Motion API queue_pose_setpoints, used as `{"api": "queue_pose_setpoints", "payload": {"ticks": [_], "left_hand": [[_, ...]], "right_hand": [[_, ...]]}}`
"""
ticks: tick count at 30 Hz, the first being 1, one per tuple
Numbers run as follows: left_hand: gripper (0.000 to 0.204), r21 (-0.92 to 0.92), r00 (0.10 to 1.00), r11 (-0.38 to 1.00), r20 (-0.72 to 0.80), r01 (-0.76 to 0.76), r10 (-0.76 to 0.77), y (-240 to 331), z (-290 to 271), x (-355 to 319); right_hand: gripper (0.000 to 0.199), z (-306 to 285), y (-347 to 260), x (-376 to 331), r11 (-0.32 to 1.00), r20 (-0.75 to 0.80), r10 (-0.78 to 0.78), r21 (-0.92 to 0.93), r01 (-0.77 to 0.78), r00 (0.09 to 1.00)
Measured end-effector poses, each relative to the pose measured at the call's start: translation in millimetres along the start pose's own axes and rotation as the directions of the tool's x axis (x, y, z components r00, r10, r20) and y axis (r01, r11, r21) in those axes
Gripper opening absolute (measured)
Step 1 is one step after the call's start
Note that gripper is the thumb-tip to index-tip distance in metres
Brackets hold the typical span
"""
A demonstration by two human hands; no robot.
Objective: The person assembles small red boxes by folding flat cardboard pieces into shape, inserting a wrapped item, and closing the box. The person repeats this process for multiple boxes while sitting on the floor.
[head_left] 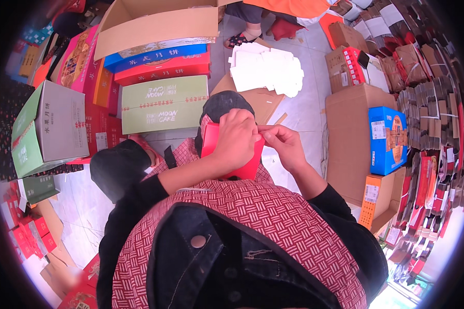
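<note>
A bright red piece of cardboard, perhaps a small box (pixel 248 169), rests over my lap and knee. My left hand (pixel 234 139) lies across its face, with the fingers curled over its upper right corner. At that same corner, thumb and forefinger of my right hand (pixel 283 146) pinch together close to the left fingertips. What lies right between the fingertips is partly hidden by the left hand. Beyond my knee, a stack of white card pieces (pixel 265 69) sits on flattened brown cardboard (pixel 252 105).
Green, red and blue gift cartons (pixel 165 103) stand ahead on the left, below an open brown carton (pixel 157 33). A grey and green box (pixel 62 121) is farther left. At right, a blue box (pixel 387 140) adjoins a large brown carton (pixel 348 144), beside bundled flat cardboard (pixel 438 110). Another person's foot (pixel 245 38) shows ahead.
</note>
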State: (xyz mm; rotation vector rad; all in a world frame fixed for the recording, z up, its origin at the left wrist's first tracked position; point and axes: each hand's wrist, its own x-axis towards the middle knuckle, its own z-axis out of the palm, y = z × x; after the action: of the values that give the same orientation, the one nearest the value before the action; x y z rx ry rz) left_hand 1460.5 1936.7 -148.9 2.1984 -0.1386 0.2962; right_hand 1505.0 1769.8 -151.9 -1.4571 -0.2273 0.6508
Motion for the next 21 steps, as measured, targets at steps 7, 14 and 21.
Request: {"api": "queue_pose_setpoints", "payload": {"ticks": [7,14,21], "left_hand": [[0.004,-0.309,0.987,0.946,-0.15,-0.097,0.052,-31,-43,18],[0.044,-0.781,0.938,0.563,0.079,0.269,-0.338,-64,-33,-37],[0.046,-0.807,0.923,0.505,0.123,0.307,-0.364,-69,-28,-47]], "right_hand": [[0.015,-7,14,-9,0.985,0.129,-0.155,-0.06,0.164,0.979],[0.005,19,31,-8,0.962,-0.061,-0.272,-0.002,0.272,0.96],[0.007,52,48,-3,0.95,-0.217,-0.302,0.013,0.312,0.928]]}}
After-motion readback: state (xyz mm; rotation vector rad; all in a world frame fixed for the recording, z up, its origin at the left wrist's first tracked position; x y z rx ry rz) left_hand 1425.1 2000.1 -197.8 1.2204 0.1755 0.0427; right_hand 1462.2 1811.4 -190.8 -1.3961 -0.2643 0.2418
